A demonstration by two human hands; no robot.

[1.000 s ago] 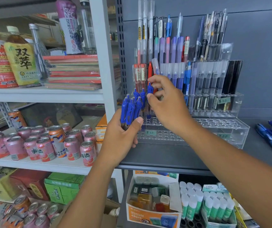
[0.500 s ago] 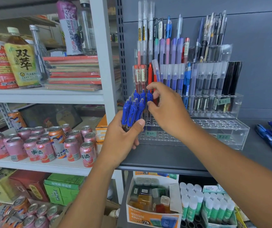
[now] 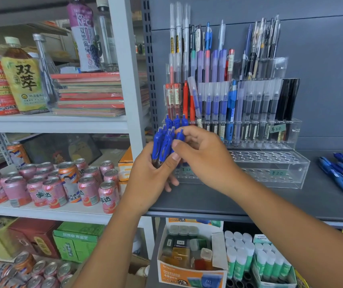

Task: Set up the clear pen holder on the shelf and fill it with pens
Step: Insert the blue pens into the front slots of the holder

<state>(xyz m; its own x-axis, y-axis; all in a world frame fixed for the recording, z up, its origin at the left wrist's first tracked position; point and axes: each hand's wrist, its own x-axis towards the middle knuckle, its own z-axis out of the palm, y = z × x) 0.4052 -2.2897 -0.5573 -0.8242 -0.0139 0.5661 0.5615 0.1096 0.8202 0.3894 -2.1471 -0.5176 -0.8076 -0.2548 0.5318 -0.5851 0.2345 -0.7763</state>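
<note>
The clear tiered pen holder [image 3: 270, 163] stands on the grey shelf [image 3: 208, 202] against the back panel. Its upper tiers are packed with pens, while the two front tiers show mostly bare holes. Three blue pens [image 3: 176, 121] stand in a row at its left end. My left hand [image 3: 145, 179] is in front of the holder's left corner, gripping a bundle of blue pens [image 3: 162, 145] upright. My right hand [image 3: 205, 156] reaches across to the bundle, its thumb and fingers pinching the top of one blue pen [image 3: 180, 134].
More loose blue pens [image 3: 341, 175] lie on the grey shelf at the far right. Left of the white upright are drink cans [image 3: 62, 183], bottles [image 3: 21, 80] and stacked notebooks [image 3: 89, 94]. Below the shelf sit glue sticks [image 3: 241, 258] and an orange box [image 3: 191, 273].
My right hand has left the pen it was setting into the holder's left row and has come down to the bundle in my left hand. The left hand has barely moved.
</note>
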